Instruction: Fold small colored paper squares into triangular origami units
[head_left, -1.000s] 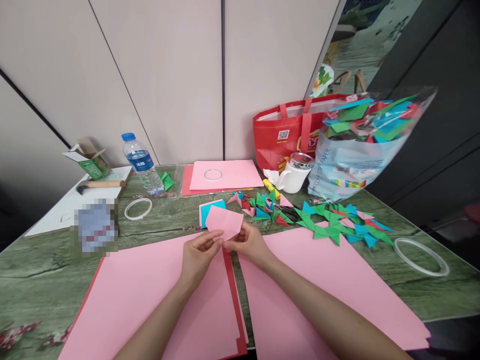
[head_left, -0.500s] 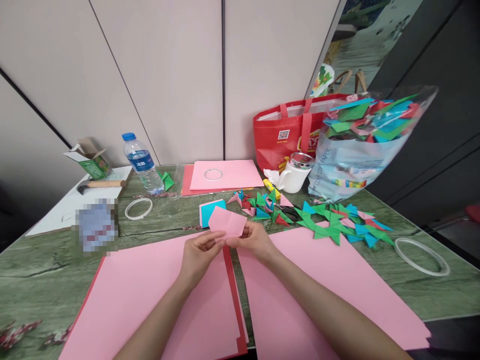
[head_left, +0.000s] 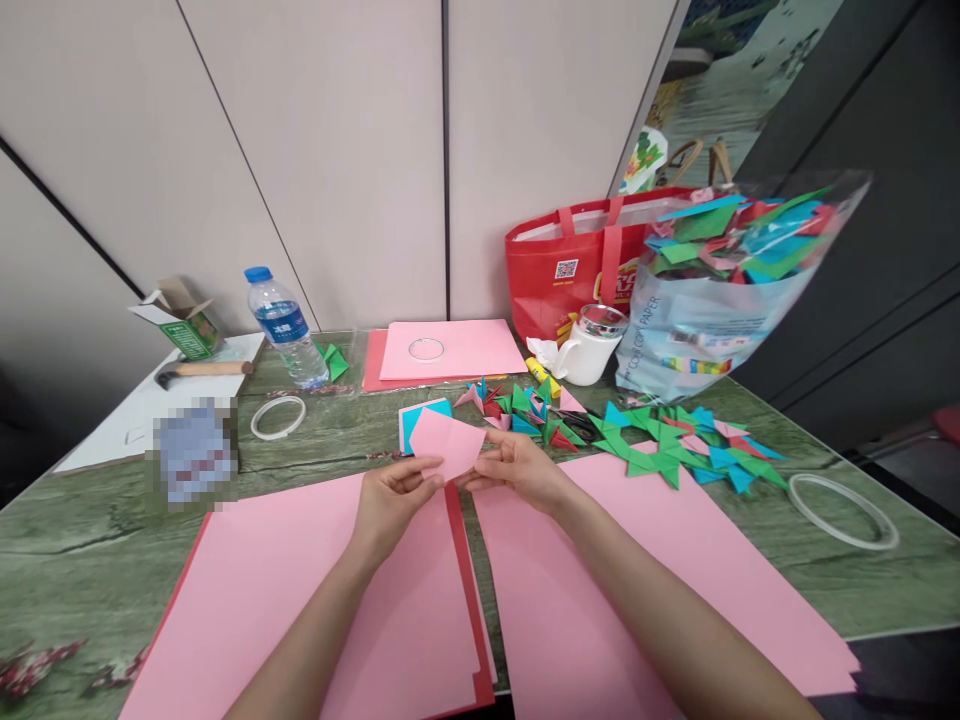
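Note:
A small folded pink paper piece (head_left: 445, 441) is held up just above the table between both hands. My left hand (head_left: 390, 501) pinches its lower left edge, fingers closed on it. My right hand (head_left: 519, 467) pinches its right corner. Under the hands lie two large pink sheets, one on the left (head_left: 300, 600) and one on the right (head_left: 600, 560). A small stack of blue and pink squares (head_left: 416, 417) lies just behind the held piece.
Several folded green, blue and red paper pieces (head_left: 660, 445) lie right of the hands. Behind stand a white mug (head_left: 589, 350), a clear bag of folded pieces (head_left: 720, 290), a red tote bag (head_left: 577, 260), a water bottle (head_left: 281, 325). Tape rings (head_left: 276, 416) (head_left: 844, 510) lie on the green table (head_left: 75, 540).
Both hands have lifted slightly and turned the pink piece; its shape has gone from a wider flat form to a more pointed, diamond-like one. Nothing else moved.

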